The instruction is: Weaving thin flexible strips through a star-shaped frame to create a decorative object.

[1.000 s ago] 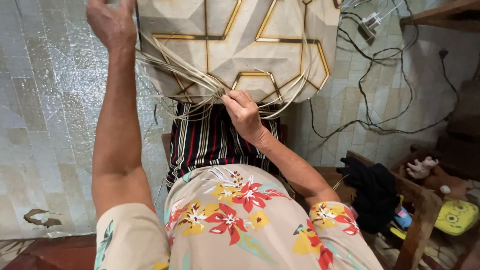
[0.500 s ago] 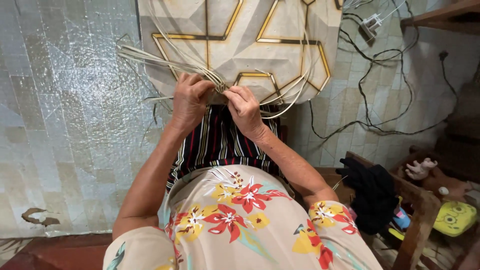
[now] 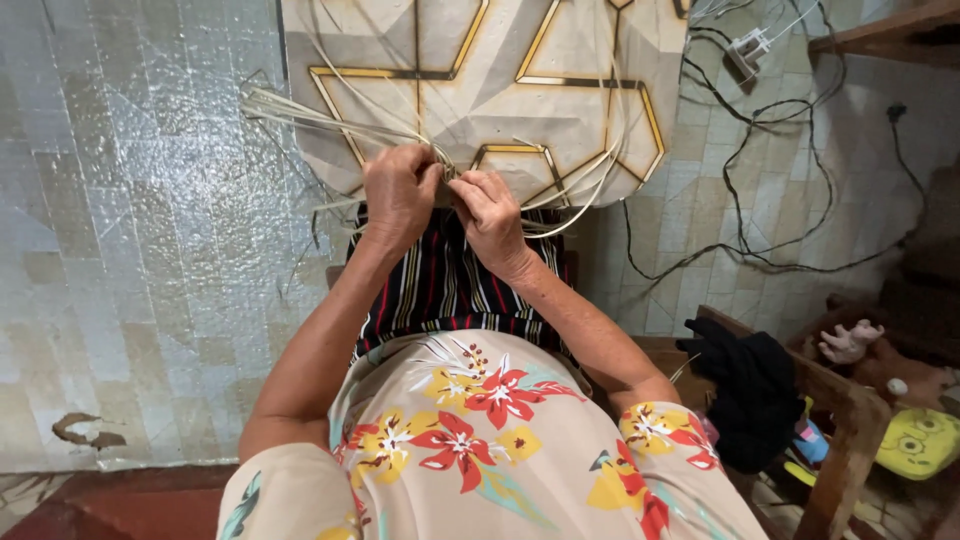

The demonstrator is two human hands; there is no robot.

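Observation:
My left hand (image 3: 398, 190) and my right hand (image 3: 487, 212) meet close together in front of me, both pinching a bundle of thin pale fibre strands (image 3: 330, 118). The strands fan out to the left from my left hand and curve off to the right from my right hand. Behind them lies a beige panel (image 3: 500, 90) with raised triangles and gold lines. My forearms reach over a flowered cloth (image 3: 480, 440) on my lap and a dark striped cloth (image 3: 450, 285) beyond it.
A silvery tiled floor (image 3: 130, 250) spreads to the left. Black cables (image 3: 760, 170) trail across tiles at the right. A wooden frame (image 3: 840, 420) at lower right holds a black cloth (image 3: 750, 390), a doll (image 3: 850, 340) and a yellow toy (image 3: 920, 440).
My left arm came down from up high at the left, and its hand joined my right hand on the strands. The strands on the left have risen and spread.

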